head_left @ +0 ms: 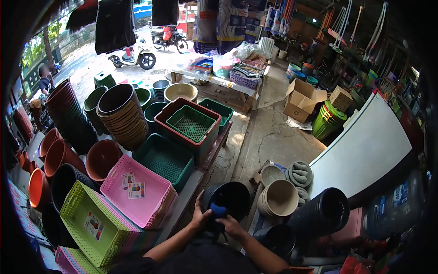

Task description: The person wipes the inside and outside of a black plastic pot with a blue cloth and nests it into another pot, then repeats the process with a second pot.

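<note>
A black plastic pot (pixel 235 194), maybe several nested together, is tilted in front of my body with its mouth facing up and right. My left hand (pixel 200 215) grips the pot's near left side, thumb toward the rim. At the near rim sits a bunched blue cloth (pixel 219 211). My right hand (pixel 232 227) is closed on the cloth's lower right side, its fingers partly hidden. Dark strands hang below the hands, too dim to make out.
Pink baskets (pixel 137 192) and green baskets (pixel 93 223) are stacked at left, behind them brown pots (pixel 123 114). On the right stand beige pots (pixel 279 198), black pots (pixel 324 210) and a white board (pixel 365 146). A cardboard box (pixel 301 100) rests on the concrete floor (pixel 269 132).
</note>
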`<move>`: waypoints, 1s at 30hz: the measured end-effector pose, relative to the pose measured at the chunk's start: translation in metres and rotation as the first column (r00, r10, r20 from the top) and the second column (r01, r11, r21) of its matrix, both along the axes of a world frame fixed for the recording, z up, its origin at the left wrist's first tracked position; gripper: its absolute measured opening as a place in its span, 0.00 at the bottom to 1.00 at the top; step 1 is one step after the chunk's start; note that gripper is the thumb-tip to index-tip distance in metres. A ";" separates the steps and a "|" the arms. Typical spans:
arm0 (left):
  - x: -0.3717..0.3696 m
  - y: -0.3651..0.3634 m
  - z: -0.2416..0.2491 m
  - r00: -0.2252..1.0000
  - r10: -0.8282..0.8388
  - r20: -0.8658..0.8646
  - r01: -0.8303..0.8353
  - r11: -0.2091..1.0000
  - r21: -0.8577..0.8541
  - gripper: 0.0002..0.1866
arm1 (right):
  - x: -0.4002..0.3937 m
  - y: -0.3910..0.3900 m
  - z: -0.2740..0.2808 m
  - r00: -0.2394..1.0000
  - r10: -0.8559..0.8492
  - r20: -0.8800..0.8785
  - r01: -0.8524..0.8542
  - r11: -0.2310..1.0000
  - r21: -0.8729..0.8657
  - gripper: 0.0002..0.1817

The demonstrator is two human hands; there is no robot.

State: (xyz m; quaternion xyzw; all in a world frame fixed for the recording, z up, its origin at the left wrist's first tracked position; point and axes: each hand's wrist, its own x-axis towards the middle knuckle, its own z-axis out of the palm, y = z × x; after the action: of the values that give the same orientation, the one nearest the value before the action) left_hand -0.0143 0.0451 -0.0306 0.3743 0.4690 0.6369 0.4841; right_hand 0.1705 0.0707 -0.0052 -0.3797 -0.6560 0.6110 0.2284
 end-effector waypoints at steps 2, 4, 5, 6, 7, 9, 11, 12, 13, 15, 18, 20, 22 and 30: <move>-0.004 0.001 0.012 1.000 0.007 -0.009 -0.007 1.000 0.005 0.60 | -0.001 -0.001 0.028 0.979 0.169 0.115 -0.104 0.898 -0.427 0.24; -0.011 0.003 0.007 0.999 -0.024 -0.045 0.024 1.000 -0.012 0.60 | 0.028 0.010 0.032 0.861 0.165 0.482 -0.327 0.905 0.273 0.23; -0.013 0.004 0.005 0.996 -0.048 -0.077 0.046 0.999 -0.026 0.59 | 0.043 0.016 0.033 0.699 -0.118 0.705 -0.626 0.374 0.684 0.23; -0.012 0.004 0.022 0.991 -0.114 -0.075 0.112 0.993 -0.030 0.60 | 0.048 0.025 0.038 0.651 -0.197 0.733 -0.618 0.423 0.662 0.24; -0.009 0.002 0.031 0.989 -0.127 -0.077 0.124 0.992 -0.034 0.60 | 0.050 0.035 0.044 0.593 -0.272 0.758 -0.603 0.474 0.641 0.25; -0.001 0.001 0.041 0.965 -0.196 0.176 0.212 0.974 -0.081 0.61 | 0.054 0.058 0.035 0.680 -0.290 0.673 -0.557 0.391 0.732 0.26; -0.002 0.006 0.029 0.968 -0.177 0.177 0.190 0.980 -0.057 0.61 | 0.057 0.065 0.035 0.759 -0.295 0.580 -0.499 0.309 0.810 0.27; -0.002 0.007 0.026 0.973 -0.146 0.177 0.154 0.988 -0.033 0.60 | 0.052 0.060 0.045 0.734 -0.293 0.613 -0.509 0.362 0.781 0.27; -0.002 0.010 0.023 0.971 -0.084 0.223 0.087 0.996 -0.005 0.60 | 0.046 0.053 0.055 0.707 -0.283 0.648 -0.517 0.417 0.747 0.28; -0.002 0.008 0.051 0.975 -0.017 0.219 0.022 1.000 -0.021 0.59 | 0.038 0.027 0.055 0.741 -0.243 0.626 -0.484 0.453 0.748 0.27; 0.001 0.010 0.044 0.989 0.020 0.144 -0.019 1.000 -0.006 0.58 | 0.015 -0.006 0.032 0.851 -0.099 0.515 -0.426 0.444 0.789 0.24; 0.013 0.002 0.041 0.992 -0.001 0.124 0.004 1.000 -0.029 0.57 | -0.015 -0.017 0.061 0.988 -0.065 0.137 0.127 0.845 -0.519 0.22; 0.027 -0.007 0.046 0.997 -0.026 0.071 0.030 0.998 -0.056 0.57 | -0.023 -0.004 0.061 0.938 -0.341 -0.064 0.196 0.675 -0.711 0.23; 0.016 -0.016 0.015 0.861 -0.076 0.504 0.174 0.973 -0.150 0.49 | 0.048 0.037 0.101 0.154 -0.840 -0.521 0.531 0.515 -0.673 0.23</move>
State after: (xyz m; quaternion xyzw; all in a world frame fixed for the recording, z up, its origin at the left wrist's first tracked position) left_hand 0.0017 0.0295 -0.0155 0.1806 0.3628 0.6306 0.6619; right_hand 0.2186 0.1079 0.0953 -0.3440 -0.1027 0.6310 0.6877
